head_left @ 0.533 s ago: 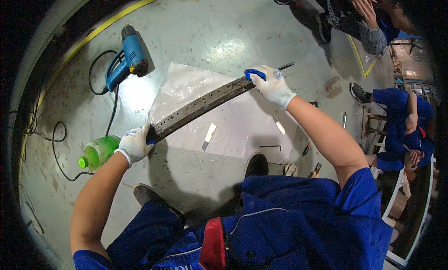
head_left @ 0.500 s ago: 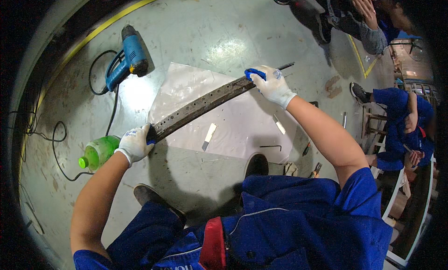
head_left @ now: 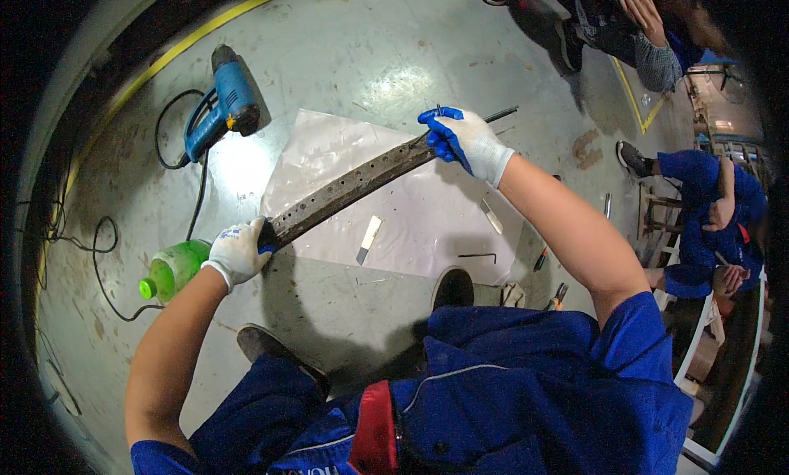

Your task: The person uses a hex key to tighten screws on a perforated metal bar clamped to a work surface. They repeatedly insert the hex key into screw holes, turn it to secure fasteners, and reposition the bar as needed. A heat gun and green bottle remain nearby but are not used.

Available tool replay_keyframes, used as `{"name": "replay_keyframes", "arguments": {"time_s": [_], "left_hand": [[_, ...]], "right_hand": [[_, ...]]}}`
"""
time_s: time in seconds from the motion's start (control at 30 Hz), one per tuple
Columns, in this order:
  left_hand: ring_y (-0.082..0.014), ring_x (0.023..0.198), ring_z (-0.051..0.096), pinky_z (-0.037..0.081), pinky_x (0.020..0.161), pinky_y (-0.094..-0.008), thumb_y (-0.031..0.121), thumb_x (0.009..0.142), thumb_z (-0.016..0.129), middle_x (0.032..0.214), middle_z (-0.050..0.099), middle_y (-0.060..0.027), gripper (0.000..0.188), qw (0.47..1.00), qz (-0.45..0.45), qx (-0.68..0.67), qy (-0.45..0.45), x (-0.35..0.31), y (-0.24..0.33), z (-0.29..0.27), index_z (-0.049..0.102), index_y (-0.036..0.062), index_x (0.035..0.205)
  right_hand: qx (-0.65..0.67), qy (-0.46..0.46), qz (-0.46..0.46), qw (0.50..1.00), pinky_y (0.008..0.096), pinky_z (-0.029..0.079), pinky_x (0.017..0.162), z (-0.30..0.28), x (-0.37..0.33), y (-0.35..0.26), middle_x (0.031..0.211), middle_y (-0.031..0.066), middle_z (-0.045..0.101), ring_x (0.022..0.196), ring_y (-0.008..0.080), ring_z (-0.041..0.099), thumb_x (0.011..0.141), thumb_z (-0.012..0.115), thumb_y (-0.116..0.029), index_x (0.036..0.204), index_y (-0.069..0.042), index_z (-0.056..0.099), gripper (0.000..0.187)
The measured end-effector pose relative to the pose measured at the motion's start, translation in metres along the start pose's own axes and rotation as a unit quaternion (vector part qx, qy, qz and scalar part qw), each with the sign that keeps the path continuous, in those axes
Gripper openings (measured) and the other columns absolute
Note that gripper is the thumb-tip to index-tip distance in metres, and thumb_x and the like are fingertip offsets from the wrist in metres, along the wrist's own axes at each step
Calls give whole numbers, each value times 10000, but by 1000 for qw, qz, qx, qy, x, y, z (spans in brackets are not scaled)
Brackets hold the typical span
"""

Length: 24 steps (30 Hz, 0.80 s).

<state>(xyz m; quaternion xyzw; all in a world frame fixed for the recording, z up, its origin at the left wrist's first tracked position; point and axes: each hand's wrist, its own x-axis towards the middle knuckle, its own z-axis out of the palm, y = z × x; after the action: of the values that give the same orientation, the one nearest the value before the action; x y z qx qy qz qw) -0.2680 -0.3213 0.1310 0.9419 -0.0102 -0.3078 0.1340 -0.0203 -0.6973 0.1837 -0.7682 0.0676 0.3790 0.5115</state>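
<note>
A long dark metal bar (head_left: 353, 183) with a row of small holes slants up to the right above a white plastic sheet (head_left: 316, 150). My left hand (head_left: 237, 253), in a white glove with blue-coated fingers, is closed round its near left end. At the far right end is my gloved right hand (head_left: 470, 142), turned so the blue fingers show, curled and pinched together. A small dark tip pokes out at those fingers, too small to name. A thin dark rod sticks out beyond this hand; whether it belongs to the bar is hidden.
On the sheet lie a scraper-like blade (head_left: 369, 241), a smaller blade (head_left: 491, 216) and a hex key (head_left: 478, 255). A blue heat gun (head_left: 222, 101) with its cord and a green bottle (head_left: 175, 269) are at left. Pliers (head_left: 557, 297) lie near my right knee. Two people sit at right.
My right hand has let go of the bar's far end and rolled over, its fingers now curled together just above it. My left hand and the bar have stayed put.
</note>
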Motion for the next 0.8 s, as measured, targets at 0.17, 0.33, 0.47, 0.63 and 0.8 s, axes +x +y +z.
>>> {"name": "replay_keyframes", "arguments": {"time_s": [0.17,0.33,0.47,0.63,0.8], "left_hand": [[-404,1098,654,518,977,-477,275,881,734,1178,658,-229,509,982,108,-11,155,8,42,-47,614,26,1308],[-416,972,689,551,867,-480,276,859,733,1104,688,-206,398,971,170,-41,164,81,115,-55,671,118,1219],[-401,1029,675,540,902,-482,212,847,723,1083,712,-183,398,956,128,-138,227,144,182,-21,689,112,1231],[-342,1029,659,485,898,-491,279,845,725,1034,722,-131,256,901,47,-198,383,175,236,7,705,108,1035],[-315,1036,658,469,892,-469,239,856,687,1018,729,-101,177,910,23,-187,369,187,242,8,714,133,995]], "right_hand": [[-16,23,18,999,316,560,635,8,-7,2,839,82,707,646,162,641,1053,532,-323,1144,-69,708,322],[-303,66,-73,948,445,567,841,6,8,24,943,191,742,866,325,732,1038,437,-564,1218,-89,686,566],[-281,36,-42,958,500,514,986,18,-16,5,1196,265,698,1132,472,659,1016,428,-629,1243,-74,678,649],[-433,66,-227,870,543,525,928,13,-1,35,1051,302,708,1022,460,683,1057,453,-499,1085,-19,695,538],[-418,77,-200,883,530,513,951,13,-13,18,1250,305,655,1122,460,650,1035,499,-478,1300,5,581,557]]}}
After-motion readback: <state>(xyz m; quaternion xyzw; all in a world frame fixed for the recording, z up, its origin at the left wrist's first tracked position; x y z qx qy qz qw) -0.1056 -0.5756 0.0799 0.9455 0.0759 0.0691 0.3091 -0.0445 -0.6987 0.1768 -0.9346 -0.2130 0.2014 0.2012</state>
